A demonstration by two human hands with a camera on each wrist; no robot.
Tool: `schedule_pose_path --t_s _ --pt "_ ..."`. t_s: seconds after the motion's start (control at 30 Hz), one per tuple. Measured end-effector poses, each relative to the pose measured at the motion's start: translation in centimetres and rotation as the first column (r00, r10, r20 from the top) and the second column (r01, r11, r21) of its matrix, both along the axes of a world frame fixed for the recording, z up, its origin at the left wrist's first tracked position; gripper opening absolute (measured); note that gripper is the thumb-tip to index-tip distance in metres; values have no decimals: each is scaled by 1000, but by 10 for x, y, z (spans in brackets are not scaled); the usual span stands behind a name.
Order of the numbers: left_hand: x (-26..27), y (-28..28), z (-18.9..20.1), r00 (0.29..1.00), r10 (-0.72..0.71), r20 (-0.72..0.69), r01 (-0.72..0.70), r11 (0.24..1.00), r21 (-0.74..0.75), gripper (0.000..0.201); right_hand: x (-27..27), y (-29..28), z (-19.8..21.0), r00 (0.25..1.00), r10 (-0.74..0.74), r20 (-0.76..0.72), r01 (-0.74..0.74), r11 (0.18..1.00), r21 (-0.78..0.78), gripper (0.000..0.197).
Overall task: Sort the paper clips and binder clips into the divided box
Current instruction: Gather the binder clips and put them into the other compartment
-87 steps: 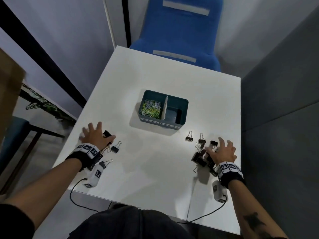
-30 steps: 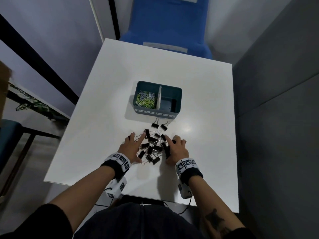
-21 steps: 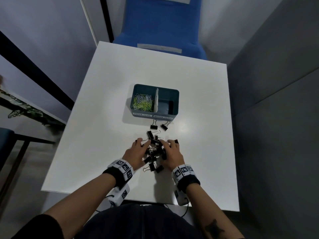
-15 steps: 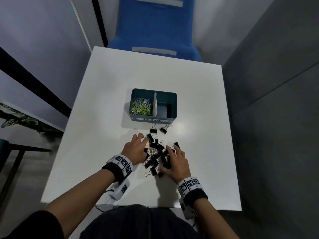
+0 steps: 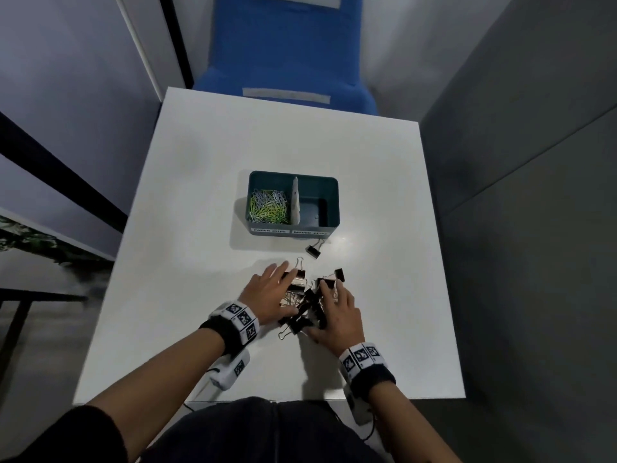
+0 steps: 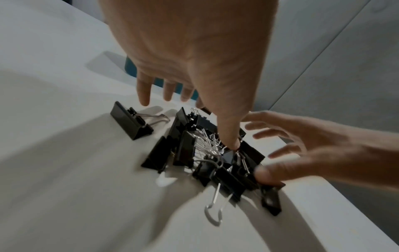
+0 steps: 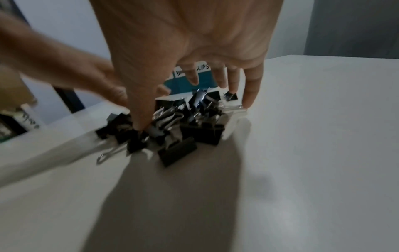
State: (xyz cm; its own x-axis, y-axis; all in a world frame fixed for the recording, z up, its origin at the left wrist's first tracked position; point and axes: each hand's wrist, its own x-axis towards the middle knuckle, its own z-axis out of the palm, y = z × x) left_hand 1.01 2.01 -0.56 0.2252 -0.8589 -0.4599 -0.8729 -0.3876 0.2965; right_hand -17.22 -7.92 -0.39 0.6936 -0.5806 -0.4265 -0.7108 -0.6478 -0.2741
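Both forearms reached in from the near edge of the white table and converged on a heap of black binder clips lying toward the near edge, about midway across. The left hand lay palm-down on the heap's left side, fingers spread and nearly straight, pointing toward the far edge; its thumb pressed down into the tangle of wire handles. The right hand lay palm-down on the right side, fingers fanned and only slightly bent, thumb dug in at the near side of the heap. Neither hand had closed round a clip — both bracketed the heap, touching its edges (the wrist views are motion-blurred, so finer contact is unclear).

One binder clip sat just left of the heap, apart from it. A stray clip lay just in front of the divided box, which stood near the table's centre. Its left compartment held coloured paper clips; the right compartment showed only its floor. Past the far edge stood a blue chair.
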Motion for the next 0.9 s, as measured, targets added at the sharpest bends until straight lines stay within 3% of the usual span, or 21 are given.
schedule_pose_path --t_s 0.1,0.23,0.33,0.4,0.53,0.7,0.8,0.9 --pt "-4 22 -1 995 68 70 -68 998 5 112 4 -27 10 998 -13 54 9 998 69 108" --pt "-13 34 -5 982 180 48 -183 981 65 130 32 -71 6 981 110 -157 -98 992 84 137" --pt "-19 25 -2 985 167 52 -170 984 59 132 58 -85 4 946 244 -215 -222 967 123 147" --pt "-22 16 0 985 153 78 -157 986 53 131 71 -84 6 915 343 -214 -324 939 118 145" --pt "-24 6 3 990 132 50 -134 991 29 119 72 -69 9 873 461 -160 -448 887 116 121" --pt "-15 11 6 993 116 1 -116 992 -55 107 41 -67 19 925 375 60 -380 916 130 108" --pt "-8 14 6 986 148 73 -150 988 22 124 17 -69 24 957 289 -30 -284 953 108 120" --pt "-8 12 2 989 142 49 -146 984 100 142 3 -55 18 939 301 -167 -283 951 124 138"
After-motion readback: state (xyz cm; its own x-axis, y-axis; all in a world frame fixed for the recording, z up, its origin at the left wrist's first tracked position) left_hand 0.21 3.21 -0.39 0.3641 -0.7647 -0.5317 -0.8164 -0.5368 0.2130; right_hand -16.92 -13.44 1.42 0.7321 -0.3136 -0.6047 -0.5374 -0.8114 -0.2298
